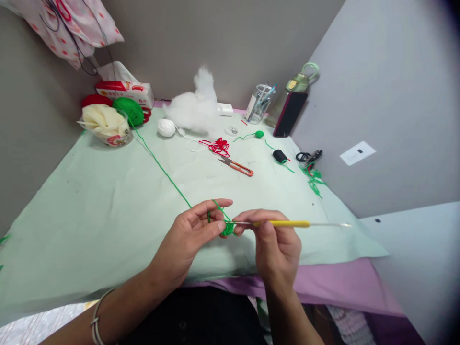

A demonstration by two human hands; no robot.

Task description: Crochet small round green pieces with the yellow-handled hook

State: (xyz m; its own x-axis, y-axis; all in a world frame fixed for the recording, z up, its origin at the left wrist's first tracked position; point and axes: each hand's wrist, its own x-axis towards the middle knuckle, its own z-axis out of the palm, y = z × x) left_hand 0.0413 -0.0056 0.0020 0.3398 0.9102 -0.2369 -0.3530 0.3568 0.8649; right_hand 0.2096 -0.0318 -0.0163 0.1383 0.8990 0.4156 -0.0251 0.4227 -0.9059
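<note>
Between thumb and fingers, my left hand (192, 232) pinches a small green crochet piece (227, 229). Green yarn (161, 165) wraps over its raised index finger and runs back to a green yarn ball (128, 111) at the far left. My right hand (276, 239) is closed around a crochet hook (291, 224) with a yellow grip and metal ends. The hook's left tip meets the top of the green piece; its other end points right. Both hands are just above the cloth near the table's front edge.
Orange-handled thread snips (237, 167) lie beyond the hands, by tangled red yarn (220, 146). White stuffing (192, 108), a white yarn ball (166, 128) and a tub (108, 129) stand farther back. A phone (290, 114) leans against a bottle (297, 84) beside a cup of pens (259, 105).
</note>
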